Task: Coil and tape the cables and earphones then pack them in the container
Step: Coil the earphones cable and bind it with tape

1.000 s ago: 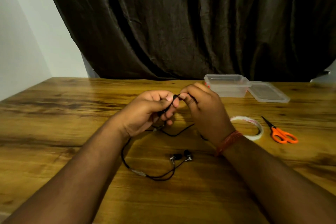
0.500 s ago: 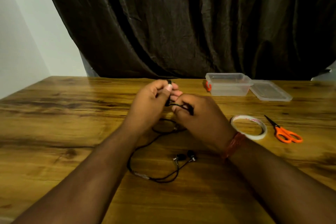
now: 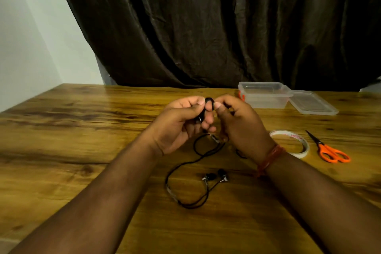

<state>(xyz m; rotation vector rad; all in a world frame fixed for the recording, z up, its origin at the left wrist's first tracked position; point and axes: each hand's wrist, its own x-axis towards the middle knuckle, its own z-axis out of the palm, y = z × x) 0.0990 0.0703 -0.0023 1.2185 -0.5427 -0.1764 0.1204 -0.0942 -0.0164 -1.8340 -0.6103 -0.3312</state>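
Both hands, left (image 3: 181, 121) and right (image 3: 237, 123), fingers pinching earphone cord (image 3: 186, 164) mid-tabletop; risk: loose coil springs apart, trailing earbuds (image 3: 215, 177) snag, tape (image 3: 292, 142) beyond reach.

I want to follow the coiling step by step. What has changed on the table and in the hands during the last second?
Both hands, left and right, kept hold of the earphone cable and wound more of it in. The loose loop on the table got shorter and shifted toward the hands. The earbuds stayed on the table. The tape, scissors, container and lid look unmoved.
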